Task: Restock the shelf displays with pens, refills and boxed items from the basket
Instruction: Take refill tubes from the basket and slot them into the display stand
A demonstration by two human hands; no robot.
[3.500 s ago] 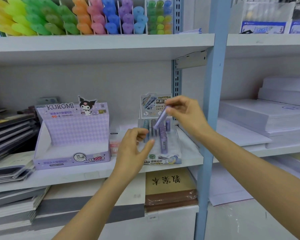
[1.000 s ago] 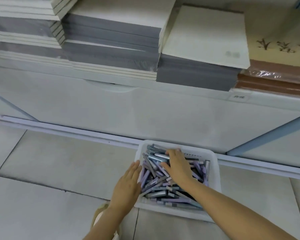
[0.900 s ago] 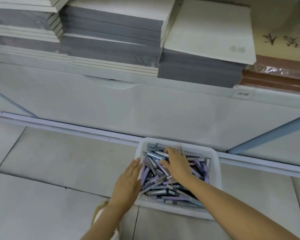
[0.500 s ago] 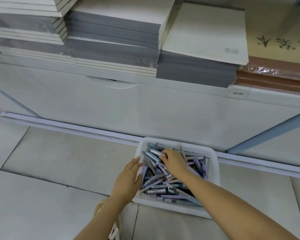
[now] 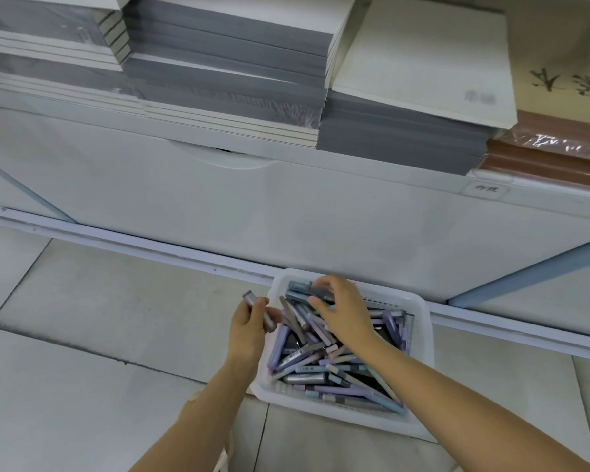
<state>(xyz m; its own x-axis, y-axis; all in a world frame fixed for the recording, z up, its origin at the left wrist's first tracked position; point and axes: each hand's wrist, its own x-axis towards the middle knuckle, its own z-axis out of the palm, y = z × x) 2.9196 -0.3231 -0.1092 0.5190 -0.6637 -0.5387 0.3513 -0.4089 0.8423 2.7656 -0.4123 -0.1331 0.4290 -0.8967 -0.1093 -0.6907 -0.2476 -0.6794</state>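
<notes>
On floor, against the foot of the shelf unit: white plastic basket (image 5: 427, 338), heaped with pens (image 5: 307, 362) in lilac, grey and pale blue, lying crosswise. Some carry small print, too small to read.

Left hand (image 5: 249, 330): just outside the basket's left edge, thumb and fingers closed round one grey pen (image 5: 249, 299), which stands tilted, upper end clear of the fingers.

Right hand (image 5: 344, 311): over the basket's far left corner, fingers bent down, forefinger and thumb pinching a blue-grey pen (image 5: 298, 287) that lies on top of the heap along the far edge.

Writing:
- Price label (image 5: 487, 189) on the shelf's front edge, right: two characters, blurred, not readable.
- Brown-edged pad (image 5: 559, 86), shelf's right end, tan cover with black brush characters, cut off by the frame edge.
- Cream-topped stack (image 5: 423, 63) next to it: faint grey stamp near its front right corner, unreadable.

Surface and room: pale grey floor tiles (image 5: 116, 335), dark grout lines. White base panel (image 5: 286, 206) below the shelf, white rail (image 5: 150, 247) along its foot, light blue strut (image 5: 525, 277) at right. Grey-edged paper stacks (image 5: 225, 63) fill the shelf's left and middle.
</notes>
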